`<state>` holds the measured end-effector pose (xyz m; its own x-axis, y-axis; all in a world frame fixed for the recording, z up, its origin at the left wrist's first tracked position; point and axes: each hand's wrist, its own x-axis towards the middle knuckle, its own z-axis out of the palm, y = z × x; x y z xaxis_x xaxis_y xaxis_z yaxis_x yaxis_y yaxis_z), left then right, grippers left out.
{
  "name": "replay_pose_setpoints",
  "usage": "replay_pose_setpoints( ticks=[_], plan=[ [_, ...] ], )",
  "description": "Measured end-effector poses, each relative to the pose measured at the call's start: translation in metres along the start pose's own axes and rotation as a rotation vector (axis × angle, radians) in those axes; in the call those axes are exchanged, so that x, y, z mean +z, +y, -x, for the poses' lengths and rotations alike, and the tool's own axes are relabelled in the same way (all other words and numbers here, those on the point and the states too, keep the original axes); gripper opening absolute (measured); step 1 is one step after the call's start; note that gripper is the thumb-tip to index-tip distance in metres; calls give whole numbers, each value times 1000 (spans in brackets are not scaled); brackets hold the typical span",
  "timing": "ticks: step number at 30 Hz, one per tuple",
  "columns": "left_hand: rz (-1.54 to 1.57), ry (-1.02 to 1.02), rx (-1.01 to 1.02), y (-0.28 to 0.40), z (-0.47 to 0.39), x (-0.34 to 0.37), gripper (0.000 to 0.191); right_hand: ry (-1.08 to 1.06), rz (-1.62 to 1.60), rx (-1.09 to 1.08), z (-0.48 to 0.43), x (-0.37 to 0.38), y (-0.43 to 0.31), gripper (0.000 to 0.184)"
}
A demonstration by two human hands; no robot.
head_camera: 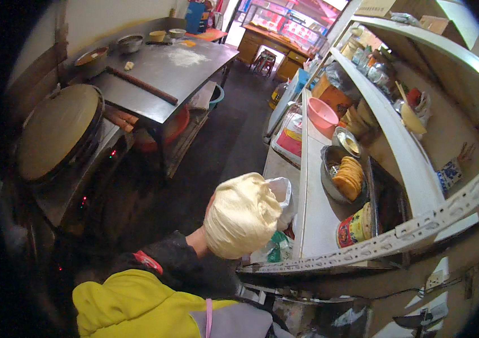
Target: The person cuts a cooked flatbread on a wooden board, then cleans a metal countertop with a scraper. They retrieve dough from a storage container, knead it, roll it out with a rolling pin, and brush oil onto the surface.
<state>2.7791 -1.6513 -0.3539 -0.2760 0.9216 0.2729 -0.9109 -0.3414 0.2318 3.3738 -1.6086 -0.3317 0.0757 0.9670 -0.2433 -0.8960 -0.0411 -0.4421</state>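
A large, smooth lump of pale dough [243, 217] rests on my left hand [198, 240], of which only the wrist and a little of the hand show at the dough's left side. The dough hides the fingers. My right hand is out of view. Ahead stands a metal-topped table [155, 72] with a long rolling pin [141, 85], a small piece of dough [128, 66] and spread flour [187, 57] on it.
On the right, a shelf unit [302, 190] holds a metal pot [331, 181] with flat breads [348, 177] and a pink basin [322, 113]. A round griddle or lid [60, 133] stands at the left. Dark floor [239, 114] runs between the table and shelves.
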Motion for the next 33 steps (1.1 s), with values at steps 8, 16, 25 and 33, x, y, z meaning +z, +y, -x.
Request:
replay_pose_setpoints(
  ticks=[8, 16, 25, 33],
  plan=[
    [134, -112, 88, 114, -69, 11, 61, 186, 490, 478, 24, -61, 199, 37],
    [155, -64, 148, 175, -154, -15, 61, -137, 989, 572, -67, 33, 356, 46],
    [-32, 34, 225, 227, -288, -117, 71, -912, 305, 988, -178, 335, 718, 99],
    [-1214, 247, 123, 371, -387, -152, 51, -899, 160, 1062, -259, 493, 867, 98]
  ],
)
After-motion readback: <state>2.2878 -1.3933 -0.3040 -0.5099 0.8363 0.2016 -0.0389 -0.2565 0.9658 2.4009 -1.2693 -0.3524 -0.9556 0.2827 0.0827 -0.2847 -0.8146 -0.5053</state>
